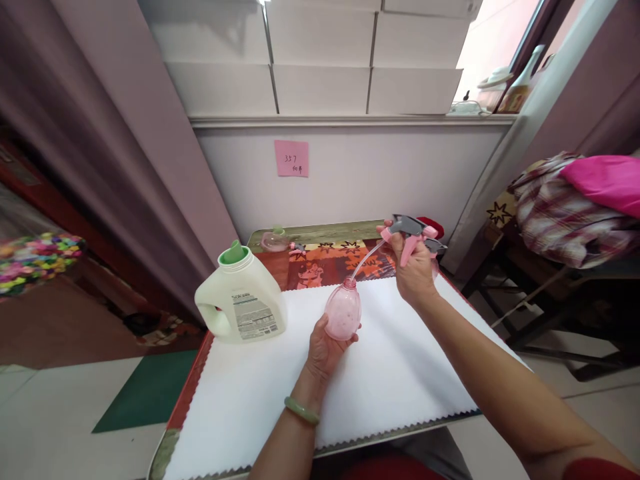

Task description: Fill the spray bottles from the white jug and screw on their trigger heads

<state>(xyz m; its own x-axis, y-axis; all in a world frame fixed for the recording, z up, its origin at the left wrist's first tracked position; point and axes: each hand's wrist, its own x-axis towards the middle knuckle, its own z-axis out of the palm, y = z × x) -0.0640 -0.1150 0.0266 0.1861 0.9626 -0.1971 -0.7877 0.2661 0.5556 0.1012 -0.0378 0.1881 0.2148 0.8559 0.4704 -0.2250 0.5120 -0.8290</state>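
My left hand (325,350) is closed around the bottom of a small pink spray bottle (343,310), holding it upright over the white mat (390,373). My right hand (413,270) grips the pink and grey trigger sprayer head (413,233), lifted off the bottle and up to the right. The sprayer's clear tube (367,257) still runs down into the bottle's neck. A white detergent jug with a green cap (243,297) stands on the mat's left corner, apart from both hands.
A second pink spray bottle (277,240) lies at the table's far edge on a patterned cloth (325,263). White boxes (320,60) are stacked on the ledge behind. Clothes (575,200) are piled on a stand at the right.
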